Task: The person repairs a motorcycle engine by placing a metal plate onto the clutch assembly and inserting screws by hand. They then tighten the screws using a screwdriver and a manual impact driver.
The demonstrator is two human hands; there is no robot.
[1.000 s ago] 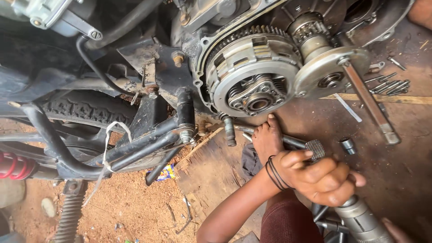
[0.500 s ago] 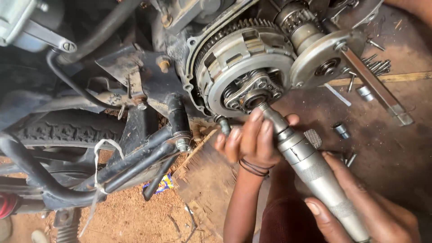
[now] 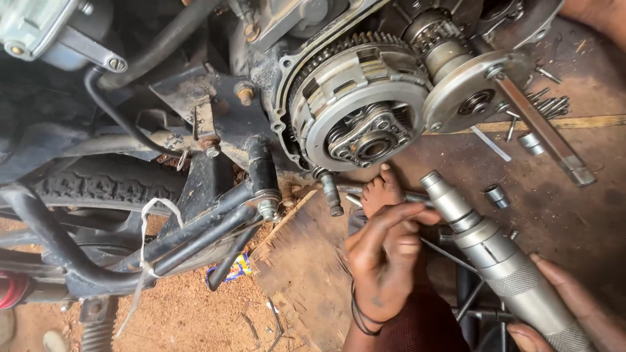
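A silver impact driver (image 3: 486, 244) lies slanted at the lower right, its tip pointing up-left toward the round clutch assembly (image 3: 358, 111) on the motorcycle engine. The tip is a short way below the clutch and does not touch it. My right hand (image 3: 574, 306) grips the knurled rear handle of the driver. My left hand (image 3: 385, 257) sits just left of the driver, fingers curled, with the fingertips on its front collar. A bare foot (image 3: 381, 192) rests between my left hand and the clutch.
A round metal holder with a flat bar handle (image 3: 541, 140) sits on the shaft right of the clutch. Loose sockets (image 3: 495, 194) and bolts (image 3: 551, 104) lie on the brown ground. The frame tubes (image 3: 195, 238), tyre (image 3: 104, 186) and a wooden board (image 3: 306, 261) are at left. Skin shows at the top right corner (image 3: 596, 16).
The driver's tip has drawn back down and right from the clutch centre. My left hand came down with it, from the tip to the collar.
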